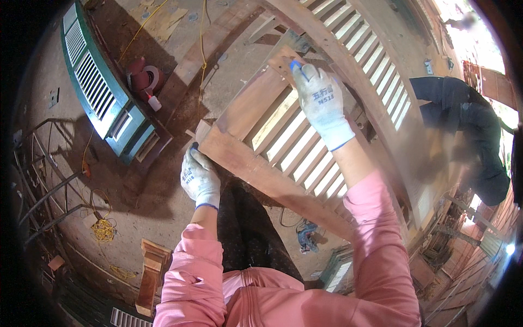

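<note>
Two hands at mid-frame shutter [268, 173]: left hand [200, 177] gripping left corner; right hand [321, 98] over upper rail, grip unclear; floor [144, 215] separates upper-left green shutter [97, 90].

Free room lies left of the left hand [199, 177], while the slatted panel [291, 143] blocks its right.

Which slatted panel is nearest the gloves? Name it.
The brown middle panel: right hand on its top end, left hand at its left corner; the others lie farther off.
</note>
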A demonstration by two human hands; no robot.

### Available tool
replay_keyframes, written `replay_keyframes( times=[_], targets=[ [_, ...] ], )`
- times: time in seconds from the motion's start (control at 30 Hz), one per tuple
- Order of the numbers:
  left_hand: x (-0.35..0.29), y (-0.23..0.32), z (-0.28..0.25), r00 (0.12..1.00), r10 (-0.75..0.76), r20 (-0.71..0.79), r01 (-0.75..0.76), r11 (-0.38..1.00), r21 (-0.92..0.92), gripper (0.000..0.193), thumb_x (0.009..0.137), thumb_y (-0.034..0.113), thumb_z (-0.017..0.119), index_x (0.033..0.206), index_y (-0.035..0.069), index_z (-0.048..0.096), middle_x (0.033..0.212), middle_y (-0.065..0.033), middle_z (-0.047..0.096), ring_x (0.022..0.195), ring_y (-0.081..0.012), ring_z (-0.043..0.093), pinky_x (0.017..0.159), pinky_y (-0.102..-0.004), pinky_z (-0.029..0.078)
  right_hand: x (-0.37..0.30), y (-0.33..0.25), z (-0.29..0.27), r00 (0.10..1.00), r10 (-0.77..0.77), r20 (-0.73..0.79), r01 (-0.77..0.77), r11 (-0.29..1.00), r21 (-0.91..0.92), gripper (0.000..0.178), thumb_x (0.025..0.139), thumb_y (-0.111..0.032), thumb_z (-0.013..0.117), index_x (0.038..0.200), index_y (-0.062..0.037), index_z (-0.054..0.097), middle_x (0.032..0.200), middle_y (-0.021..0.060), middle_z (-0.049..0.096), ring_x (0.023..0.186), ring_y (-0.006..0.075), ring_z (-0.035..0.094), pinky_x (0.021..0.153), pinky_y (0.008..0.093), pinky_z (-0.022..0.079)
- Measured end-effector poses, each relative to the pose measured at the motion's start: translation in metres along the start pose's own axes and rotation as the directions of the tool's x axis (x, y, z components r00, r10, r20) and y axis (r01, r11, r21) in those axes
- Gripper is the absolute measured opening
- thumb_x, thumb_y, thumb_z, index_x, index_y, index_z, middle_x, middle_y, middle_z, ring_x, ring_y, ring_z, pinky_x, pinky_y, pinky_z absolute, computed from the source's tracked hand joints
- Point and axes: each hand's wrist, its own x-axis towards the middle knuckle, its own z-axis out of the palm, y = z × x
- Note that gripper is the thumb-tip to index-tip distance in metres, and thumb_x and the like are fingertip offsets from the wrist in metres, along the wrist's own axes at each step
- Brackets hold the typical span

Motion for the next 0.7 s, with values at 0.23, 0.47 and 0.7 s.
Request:
replay_keyframes(
  times=[0.23,0.47,0.7],
  targets=[
    [0.0,0.0,-0.002,1.0,0.014,-0.002,-0.014,0.999,-0.029,0.041,0.109,0.028,0.038,0.124,0.007,0.07,0.119,-0.0171,0.072,0.111,-0.0365,0.067,0.097,-0.0451,0.052,0.007,0.008,-0.02,0.999,0.041,0.014,-0.042,0.994,0.104,0.034,0.086,-0.009,0.064,0.12,-0.0076,0.066,0.105,0.01,0.064,0.092,0.0278,0.069,0.076,0.0409,0.058],
    [0.0,-0.003,0.001,1.0,0.007,-0.003,-0.007,1.0,-0.011,0.041,0.108,0.028,0.039,0.123,0.007,0.07,0.12,-0.0169,0.072,0.11,-0.0362,0.067,0.096,-0.0448,0.052,0.011,-0.001,-0.018,0.996,0.075,0.045,-0.078,0.993,0.086,0.024,0.09,-0.009,0.062,0.113,-0.0095,0.068,0.104,0.0121,0.066,0.093,0.0302,0.07,0.078,0.0413,0.059],
    [-0.001,0.004,-0.003,1.0,-0.005,-0.004,0.005,1.0,0.001,0.041,0.108,0.028,0.038,0.123,0.006,0.07,0.12,-0.0165,0.072,0.111,-0.036,0.067,0.097,-0.0445,0.052,0.023,0.011,-0.019,0.991,0.11,0.079,-0.121,0.98,0.159,0.023,0.092,-0.009,0.059,0.114,-0.0091,0.068,0.107,0.0128,0.066,0.095,0.0321,0.07,0.079,0.0423,0.059]
  ],
)
